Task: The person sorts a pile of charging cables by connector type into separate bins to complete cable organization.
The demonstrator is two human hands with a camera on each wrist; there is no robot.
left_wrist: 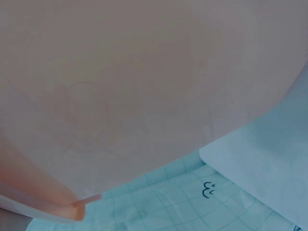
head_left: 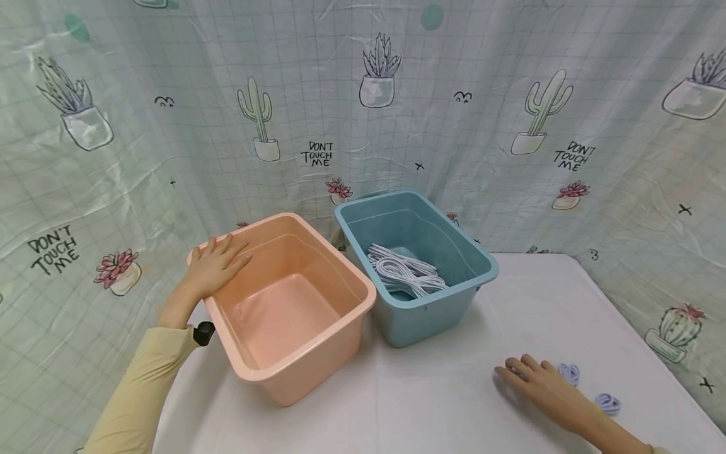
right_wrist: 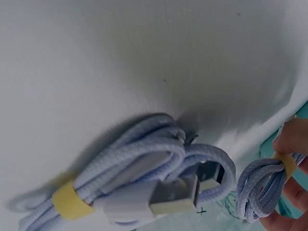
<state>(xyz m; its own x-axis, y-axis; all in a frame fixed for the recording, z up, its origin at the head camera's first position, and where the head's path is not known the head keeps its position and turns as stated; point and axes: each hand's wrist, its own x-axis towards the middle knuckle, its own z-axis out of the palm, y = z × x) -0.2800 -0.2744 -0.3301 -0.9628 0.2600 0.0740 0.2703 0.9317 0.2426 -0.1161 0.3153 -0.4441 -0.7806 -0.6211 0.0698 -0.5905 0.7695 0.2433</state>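
Observation:
My left hand rests on the left rim of an orange plastic tub, fingers spread and fairly straight. Only the tub's outer wall fills most of the left wrist view. Over the right side of the table, my right hand pinches a coiled lavender braided charging cable by its yellow band. From the head view this cable is hidden under the hand. Beside the hand lie two similar coiled cables, one close to it and another nearer the wrist. A USB plug shows at close range.
A teal tub stands right of the orange one, their rims nearly touching. Bundles of white cord lie inside it. Around the white table hangs a cactus-print curtain, close behind both tubs.

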